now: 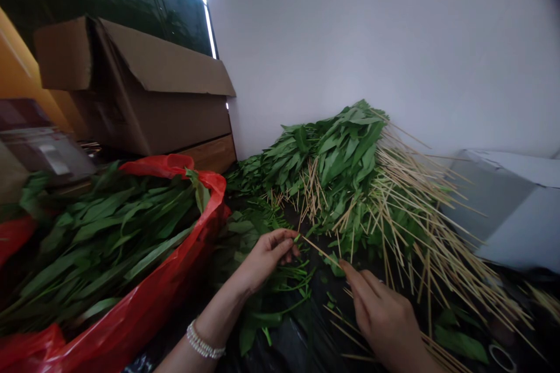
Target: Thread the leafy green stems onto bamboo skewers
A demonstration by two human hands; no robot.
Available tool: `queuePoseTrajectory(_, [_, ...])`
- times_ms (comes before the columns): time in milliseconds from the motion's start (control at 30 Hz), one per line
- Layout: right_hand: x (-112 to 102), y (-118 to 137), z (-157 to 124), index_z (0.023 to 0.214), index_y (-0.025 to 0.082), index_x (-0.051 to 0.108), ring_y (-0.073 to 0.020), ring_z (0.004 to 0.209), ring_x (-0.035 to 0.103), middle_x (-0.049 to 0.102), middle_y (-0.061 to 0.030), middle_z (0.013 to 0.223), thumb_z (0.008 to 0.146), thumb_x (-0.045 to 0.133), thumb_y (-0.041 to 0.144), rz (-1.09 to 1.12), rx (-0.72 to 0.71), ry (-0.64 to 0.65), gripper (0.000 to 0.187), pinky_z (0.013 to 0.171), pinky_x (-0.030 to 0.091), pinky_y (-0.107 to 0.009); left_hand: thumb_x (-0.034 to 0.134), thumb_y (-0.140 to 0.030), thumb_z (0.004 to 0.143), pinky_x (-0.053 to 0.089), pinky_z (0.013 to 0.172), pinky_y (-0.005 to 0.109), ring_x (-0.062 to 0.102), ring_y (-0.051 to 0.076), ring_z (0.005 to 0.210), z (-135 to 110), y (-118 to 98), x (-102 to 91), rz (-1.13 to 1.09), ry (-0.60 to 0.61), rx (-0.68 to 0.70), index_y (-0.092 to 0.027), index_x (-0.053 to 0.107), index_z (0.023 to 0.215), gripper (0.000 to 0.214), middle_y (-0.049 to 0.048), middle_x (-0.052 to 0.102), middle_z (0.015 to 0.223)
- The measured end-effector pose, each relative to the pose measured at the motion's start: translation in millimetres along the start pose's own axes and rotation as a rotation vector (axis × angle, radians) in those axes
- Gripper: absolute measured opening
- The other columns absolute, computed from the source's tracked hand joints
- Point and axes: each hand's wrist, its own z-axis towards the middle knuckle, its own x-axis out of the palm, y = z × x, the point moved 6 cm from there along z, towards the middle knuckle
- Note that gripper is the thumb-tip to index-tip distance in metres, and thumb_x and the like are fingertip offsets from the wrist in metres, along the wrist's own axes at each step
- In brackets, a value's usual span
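Note:
My right hand (pixel 382 312) is closed on a thin wooden skewer (pixel 319 249), which points up and left toward my other hand. A small piece of green stem (pixel 298 238) sits at the skewer's tip, pinched between the thumb and fingers of my left hand (pixel 273 249). Whether the skewer has gone into the stem cannot be made out. Cut green stems and leaves (pixel 289 285) lie under and beside my left hand. Beyond my hands rises a pile of leafy greens (pixel 350 145), with many skewers (pixel 406 186) sticking out to its right.
A red plastic bag (pixel 214 198) full of long green leaves (pixel 109 227) stands at the left. Behind it is an open cardboard box (pixel 175 111). A white box (pixel 520 210) sits at the right, against the wall. Loose skewers (pixel 350 335) lie on the black plastic sheet (pixel 301 332).

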Motion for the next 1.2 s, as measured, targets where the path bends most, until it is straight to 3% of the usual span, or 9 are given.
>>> queuePoseTrajectory(167, [3, -1, -2, 0.126, 0.015, 0.053, -0.0122, 0.060, 0.059, 0.063, -0.0033, 0.080, 0.097, 0.032, 0.017, -0.002, 0.006, 0.018, 0.036, 0.057, 0.042, -0.025, 0.073, -0.042, 0.074, 0.030, 0.052, 0.020, 0.043, 0.007, 0.057, 2, 1, -1.6, 0.093, -0.018, 0.021, -0.013, 0.072, 0.095, 0.036, 0.0018, 0.064, 0.074])
queuePoseTrajectory(333, [-1, 2, 0, 0.126, 0.013, 0.054, -0.0122, 0.062, 0.060, 0.063, -0.0043, 0.080, 0.097, 0.032, 0.014, 0.003, -0.008, -0.008, 0.037, 0.060, 0.042, -0.025, 0.064, -0.045, 0.081, 0.033, 0.052, 0.021, 0.045, 0.008, 0.056, 2, -2, 1.2, 0.104, 0.013, 0.031, -0.012, 0.071, 0.101, 0.039, 0.0041, 0.066, 0.075])
queuePoseTrajectory(500, [-1, 4, 1, 0.124, 0.013, 0.056, -0.0115, 0.060, 0.059, 0.063, -0.0040, 0.079, 0.097, 0.032, 0.015, 0.015, -0.009, -0.003, 0.036, 0.060, 0.042, -0.024, 0.057, -0.045, 0.087, 0.038, 0.052, 0.022, 0.053, 0.010, 0.054, 0, -4, 6.5, 0.079, 0.052, 0.027, -0.013, 0.049, 0.128, 0.053, 0.0058, 0.070, 0.078])
queuePoseTrajectory(667, [-1, 5, 2, 0.123, 0.013, 0.056, -0.0115, 0.059, 0.059, 0.063, -0.0036, 0.079, 0.096, 0.033, 0.014, 0.028, -0.003, 0.011, 0.036, 0.060, 0.044, -0.024, 0.062, -0.045, 0.084, 0.041, 0.053, 0.022, 0.060, 0.012, 0.057, 0, -2, 8.3, -0.012, 0.061, 0.033, -0.015, 0.054, 0.103, 0.036, 0.0076, 0.072, 0.080])
queuePoseTrajectory(767, [-2, 5, 3, 0.122, 0.012, 0.057, -0.0117, 0.060, 0.059, 0.062, -0.0030, 0.077, 0.095, 0.034, 0.012, 0.024, 0.002, 0.011, 0.035, 0.060, 0.044, -0.024, 0.072, -0.041, 0.076, 0.044, 0.058, 0.021, 0.062, 0.012, 0.064, 1, -1, 4.5, -0.037, 0.002, -0.002, -0.014, 0.063, 0.091, 0.032, 0.0082, 0.072, 0.086])
queuePoseTrajectory(967, [-4, 7, 4, 0.123, 0.012, 0.056, -0.0116, 0.060, 0.059, 0.062, -0.0031, 0.076, 0.095, 0.033, 0.012, 0.028, -0.007, 0.010, 0.036, 0.060, 0.043, -0.024, 0.081, -0.038, 0.065, 0.047, 0.069, 0.023, 0.062, 0.013, 0.070, 1, 0, -3.5, -0.066, -0.121, -0.061, -0.012, 0.075, 0.085, 0.034, 0.0072, 0.072, 0.080])
queuePoseTrajectory(1200, [-3, 7, 3, 0.122, 0.012, 0.057, -0.0112, 0.060, 0.059, 0.062, -0.0028, 0.076, 0.095, 0.033, 0.011, 0.023, 0.000, 0.012, 0.036, 0.059, 0.042, -0.024, 0.081, -0.040, 0.064, 0.047, 0.066, 0.024, 0.060, 0.013, 0.065, 1, 0, -4.2, 0.031, -0.158, -0.011, -0.013, 0.076, 0.080, 0.032, 0.0054, 0.072, 0.072])
